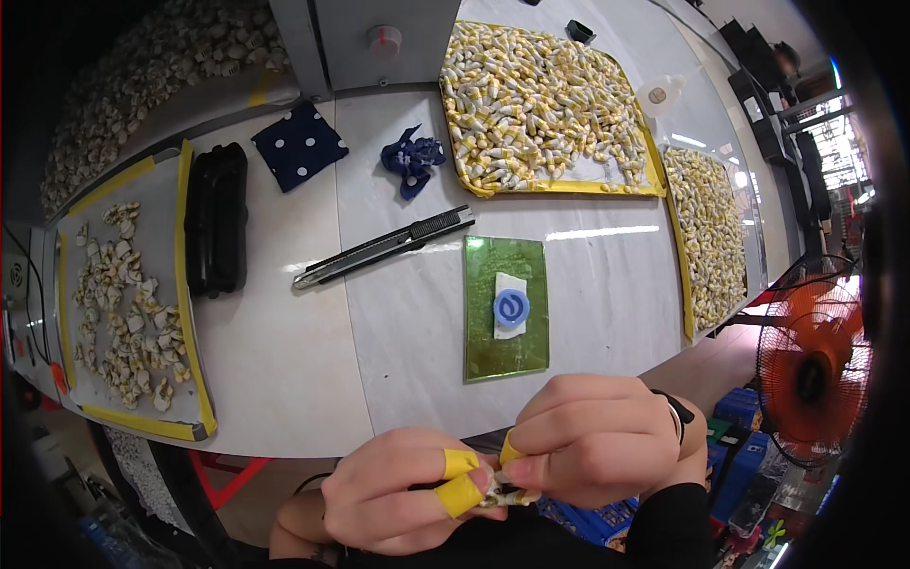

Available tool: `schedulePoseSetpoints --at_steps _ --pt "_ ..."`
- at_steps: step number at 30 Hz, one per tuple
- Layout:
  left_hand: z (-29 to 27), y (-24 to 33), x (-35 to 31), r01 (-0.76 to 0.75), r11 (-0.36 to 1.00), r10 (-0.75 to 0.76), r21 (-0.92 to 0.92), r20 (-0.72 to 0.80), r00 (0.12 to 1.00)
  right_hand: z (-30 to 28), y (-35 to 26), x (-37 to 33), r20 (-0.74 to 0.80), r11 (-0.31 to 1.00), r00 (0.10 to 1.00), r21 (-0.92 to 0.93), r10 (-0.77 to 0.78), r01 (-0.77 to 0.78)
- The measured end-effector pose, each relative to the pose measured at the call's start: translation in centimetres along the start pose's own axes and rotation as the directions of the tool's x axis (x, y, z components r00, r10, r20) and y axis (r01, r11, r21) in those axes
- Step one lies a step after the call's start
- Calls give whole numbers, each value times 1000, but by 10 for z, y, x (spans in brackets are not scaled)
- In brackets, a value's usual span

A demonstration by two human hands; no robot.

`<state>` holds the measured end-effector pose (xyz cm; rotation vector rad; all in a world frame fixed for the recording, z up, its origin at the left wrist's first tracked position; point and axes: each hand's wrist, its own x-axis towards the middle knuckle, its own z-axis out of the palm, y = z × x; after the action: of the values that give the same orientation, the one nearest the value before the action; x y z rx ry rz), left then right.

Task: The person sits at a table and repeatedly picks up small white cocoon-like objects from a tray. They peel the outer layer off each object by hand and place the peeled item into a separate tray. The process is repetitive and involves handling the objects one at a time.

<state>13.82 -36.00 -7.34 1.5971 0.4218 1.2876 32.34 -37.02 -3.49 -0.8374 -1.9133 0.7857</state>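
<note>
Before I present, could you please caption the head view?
Left hand and right hand, both wearing yellow tape, hold a small object before a table bearing a green plate.

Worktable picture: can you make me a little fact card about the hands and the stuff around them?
Left hand: pinching something small and pale, partly hidden
Right hand: pinching at the same spot
Finger tape: yellow, on both hands
Green plate: flat on the table, a white pad and blue disc on it
Cutter knife: left of the plate
Orange fan: far right
</note>
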Motion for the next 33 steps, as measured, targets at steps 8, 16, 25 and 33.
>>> schedulePoseSetpoints --at_steps 8,16,25,33 --pt "-4 0 2 -29 999 27 27 69 997 -6 -7 2 76 999 997 -38 -5 8" --pt "0 2 -4 75 997 -76 20 37 996 -12 -11 4 127 996 991 -80 -30 40" --pt "0 -4 -7 181 977 -187 112 37 982 -2 -16 -12 -23 990 997 -119 73 -75" --pt "1 -3 -4 564 727 -539 -392 183 822 -7 -6 -15 -77 961 967 155 242 -228"
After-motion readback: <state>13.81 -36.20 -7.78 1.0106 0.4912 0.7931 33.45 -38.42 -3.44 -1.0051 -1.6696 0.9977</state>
